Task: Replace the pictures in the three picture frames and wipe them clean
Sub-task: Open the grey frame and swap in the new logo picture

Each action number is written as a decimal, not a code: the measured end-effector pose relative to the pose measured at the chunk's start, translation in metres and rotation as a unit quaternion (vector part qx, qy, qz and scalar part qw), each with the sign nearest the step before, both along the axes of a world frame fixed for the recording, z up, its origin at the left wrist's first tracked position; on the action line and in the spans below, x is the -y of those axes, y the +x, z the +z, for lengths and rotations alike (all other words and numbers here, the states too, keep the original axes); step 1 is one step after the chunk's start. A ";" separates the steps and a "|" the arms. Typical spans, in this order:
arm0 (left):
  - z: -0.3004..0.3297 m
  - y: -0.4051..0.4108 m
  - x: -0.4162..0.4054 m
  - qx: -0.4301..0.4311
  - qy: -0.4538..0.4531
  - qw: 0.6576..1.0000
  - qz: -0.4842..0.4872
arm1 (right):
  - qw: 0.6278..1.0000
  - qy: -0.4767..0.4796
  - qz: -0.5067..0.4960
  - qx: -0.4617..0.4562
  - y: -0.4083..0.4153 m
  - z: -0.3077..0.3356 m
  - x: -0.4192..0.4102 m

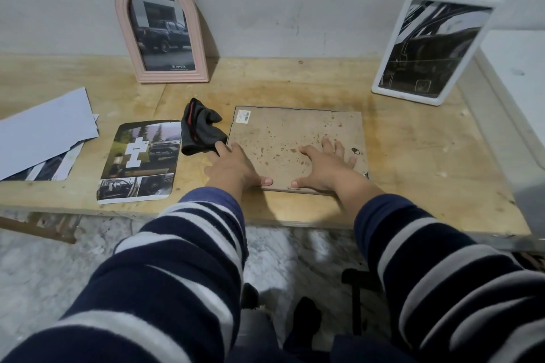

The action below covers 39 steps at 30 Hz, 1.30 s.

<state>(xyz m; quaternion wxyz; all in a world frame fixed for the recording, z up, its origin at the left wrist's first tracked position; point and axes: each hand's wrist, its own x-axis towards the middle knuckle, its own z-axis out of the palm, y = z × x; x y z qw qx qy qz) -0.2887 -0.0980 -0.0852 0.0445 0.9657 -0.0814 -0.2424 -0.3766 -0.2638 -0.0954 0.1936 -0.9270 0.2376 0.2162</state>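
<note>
both hands lie flat, fingers spread and straight, on the face-down frame at the middle of the wooden table. the left hand presses its 7 o'clock corner, thumb on the near edge (fingertips just beside the black cloth); the right hand presses toward 5 o'clock. nothing is gripped.

black cloth touching frame back at left, bare tabletop at right
</note>
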 end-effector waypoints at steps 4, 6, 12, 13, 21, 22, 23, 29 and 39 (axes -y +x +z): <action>-0.001 -0.001 0.002 0.007 0.012 1.000 0.000 | 1.000 -0.010 -0.005 -0.008 0.011 0.001 -0.007; -0.001 -0.002 0.003 0.011 0.024 1.000 0.001 | 1.000 0.001 0.002 -0.011 0.012 0.001 -0.010; -0.001 -0.006 0.009 0.011 0.049 0.999 0.008 | 1.000 0.005 0.005 -0.007 0.006 -0.004 -0.016; -0.001 -0.008 0.010 0.008 0.049 0.999 0.011 | 1.000 0.005 0.008 0.001 0.004 -0.005 -0.016; 0.018 -0.012 0.027 -0.034 0.031 0.998 -0.047 | 0.983 -0.033 -0.041 0.174 -0.038 -0.012 0.002; 0.021 -0.013 0.034 -0.037 0.018 0.996 -0.078 | 0.979 -0.062 -0.068 0.182 -0.043 -0.012 0.005; 0.024 -0.016 0.041 -0.037 0.003 0.994 -0.107 | 0.974 -0.091 -0.100 0.180 -0.047 -0.012 0.010; 0.010 -0.038 0.086 -0.023 -0.031 0.970 -0.241 | 0.969 -0.165 -0.154 0.099 -0.073 -0.019 0.036; 0.008 -0.034 0.121 -0.018 0.042 0.954 -0.296 | 0.977 -0.212 -0.006 0.034 -0.071 -0.012 0.057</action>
